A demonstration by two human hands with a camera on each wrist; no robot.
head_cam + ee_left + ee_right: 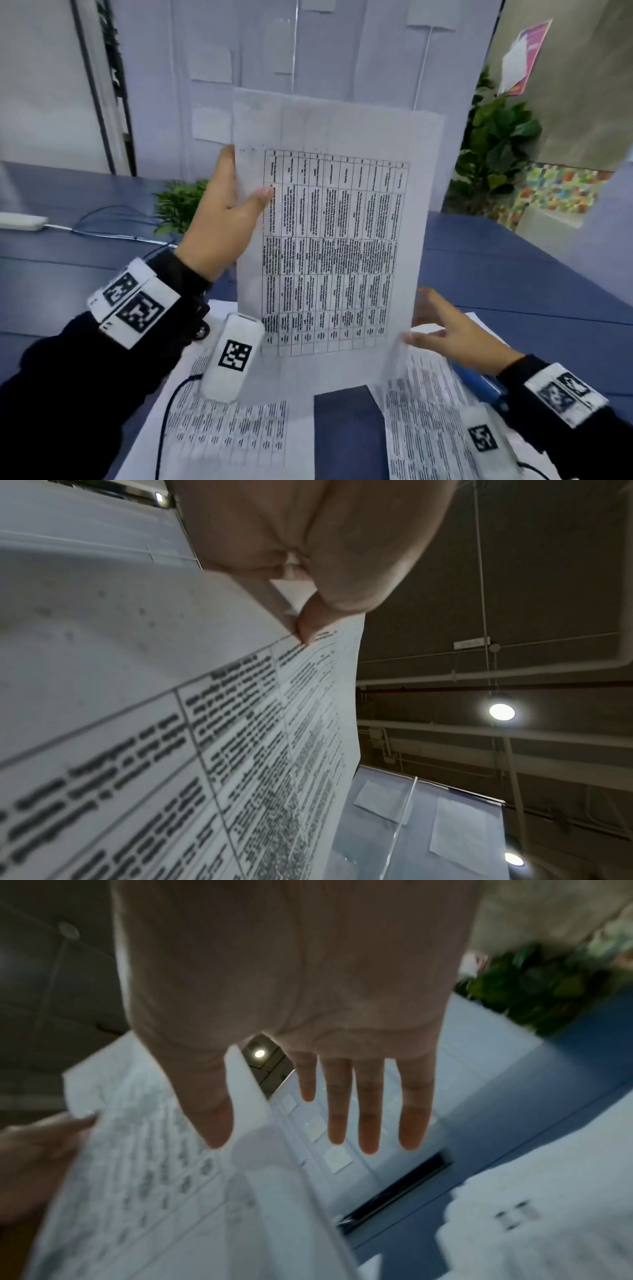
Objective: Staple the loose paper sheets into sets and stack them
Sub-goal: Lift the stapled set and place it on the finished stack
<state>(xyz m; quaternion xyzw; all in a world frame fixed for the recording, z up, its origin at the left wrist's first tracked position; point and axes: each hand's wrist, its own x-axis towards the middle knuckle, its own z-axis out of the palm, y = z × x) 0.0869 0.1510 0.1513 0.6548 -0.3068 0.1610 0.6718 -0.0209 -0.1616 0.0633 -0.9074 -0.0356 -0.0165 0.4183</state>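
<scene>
I hold a set of printed table sheets [335,240] upright above the table. My left hand [229,192] grips their left edge, with the thumb on the front and the fingers behind. In the left wrist view the thumb [308,626] presses on the printed sheet [171,723]. My right hand [435,322] is at the set's lower right corner with straight, spread fingers [337,1096]. The sheet's edge [246,1085] runs between its thumb and fingers. Whether they touch it I cannot tell. More loose sheets lie on the table at the left [233,431] and the right [421,421].
A blue object [479,380] lies on the right-hand sheets under my right wrist. The blue table [513,274] carries a white power strip [20,221] with cables at the far left. Plants stand at the back [178,205] and the right [496,147]. A white partition rises behind.
</scene>
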